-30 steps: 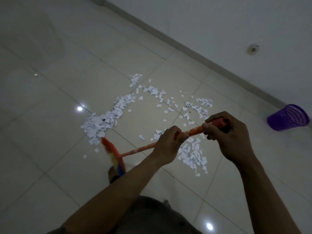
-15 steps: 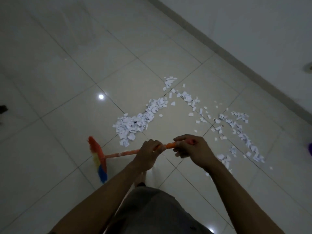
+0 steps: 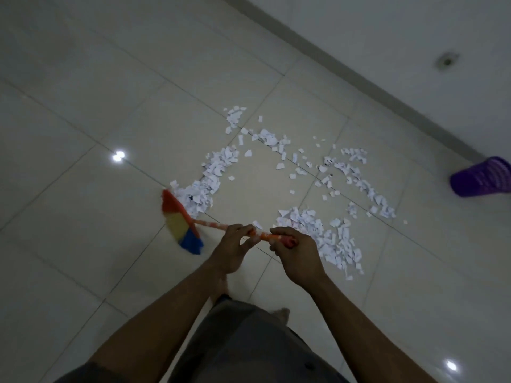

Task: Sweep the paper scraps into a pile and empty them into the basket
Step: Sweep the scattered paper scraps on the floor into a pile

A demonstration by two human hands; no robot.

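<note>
Floor (image 3: 69, 120) open leftward | basket (image 3: 481, 176) set by wall (image 3: 387, 37) | broom (image 3: 181, 219), touching scraps (image 3: 199, 197), clamped by fingers (image 3: 240, 230) of left hand (image 3: 231, 252), right hand (image 3: 298, 258)

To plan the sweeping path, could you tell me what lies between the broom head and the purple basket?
The head view shows loose paper scraps strewn over bare floor tiles between the broom head and the purple basket, in several clusters.

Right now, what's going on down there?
A person holds a broom with both hands, left hand lower on its orange handle, right hand at its end. The bristles meet the left clump of paper scraps. The scraps lie in several separate clumps, not one pile. The purple basket sits apart, by the wall.
</note>
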